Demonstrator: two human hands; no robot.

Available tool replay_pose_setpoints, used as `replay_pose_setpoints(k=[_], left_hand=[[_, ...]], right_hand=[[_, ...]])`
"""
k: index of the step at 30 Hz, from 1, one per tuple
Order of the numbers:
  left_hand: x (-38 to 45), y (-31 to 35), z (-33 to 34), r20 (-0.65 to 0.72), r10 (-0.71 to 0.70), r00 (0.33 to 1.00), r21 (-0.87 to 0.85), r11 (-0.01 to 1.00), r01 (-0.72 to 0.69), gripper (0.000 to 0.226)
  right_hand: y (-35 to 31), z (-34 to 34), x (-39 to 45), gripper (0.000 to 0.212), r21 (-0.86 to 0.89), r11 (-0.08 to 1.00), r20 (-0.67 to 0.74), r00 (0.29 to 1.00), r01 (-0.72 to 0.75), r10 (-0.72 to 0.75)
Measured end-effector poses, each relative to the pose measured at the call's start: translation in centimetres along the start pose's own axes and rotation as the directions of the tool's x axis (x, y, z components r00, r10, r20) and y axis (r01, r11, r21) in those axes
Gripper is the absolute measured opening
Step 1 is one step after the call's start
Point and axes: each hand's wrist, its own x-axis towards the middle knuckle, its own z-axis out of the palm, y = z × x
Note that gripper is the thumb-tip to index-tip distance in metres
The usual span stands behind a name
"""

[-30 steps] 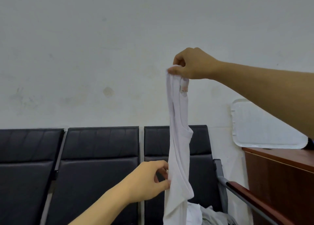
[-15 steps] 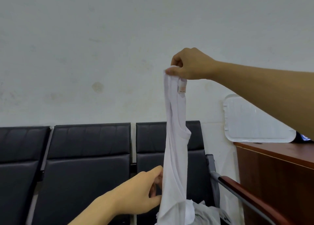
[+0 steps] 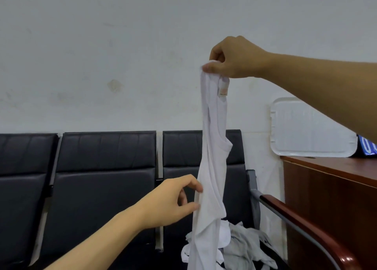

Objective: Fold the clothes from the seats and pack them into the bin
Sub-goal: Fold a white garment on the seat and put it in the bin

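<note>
Right hand (image 3: 237, 58), raised, pinches the white shirt (image 3: 212, 167) at its top; left hand (image 3: 173, 201), lower, pinches the shirt's left edge.

A white garment (image 3: 213, 157), thin and sleeveless-looking with a small tag near its top, hangs long and narrow in front of the rightmost black seat (image 3: 183, 167). Its top is bunched, and its lower end runs out of view. On that seat's cushion, just right of the hanging cloth, lies a crumpled pile of pale grey and white clothes (image 3: 244, 247).
</note>
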Motion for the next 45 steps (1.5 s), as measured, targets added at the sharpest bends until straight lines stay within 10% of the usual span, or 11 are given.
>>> replay_pose_setpoints(k=[45], left_hand=[[2.7, -0.4, 4.2, -0.207, -0.094, 0.974, 0.091, 0.989, 0.115, 0.027]], right_hand=[[1.0, -0.1, -1.5, 0.035, -0.112, 0.994, 0.039, 0.999, -0.019, 0.024]])
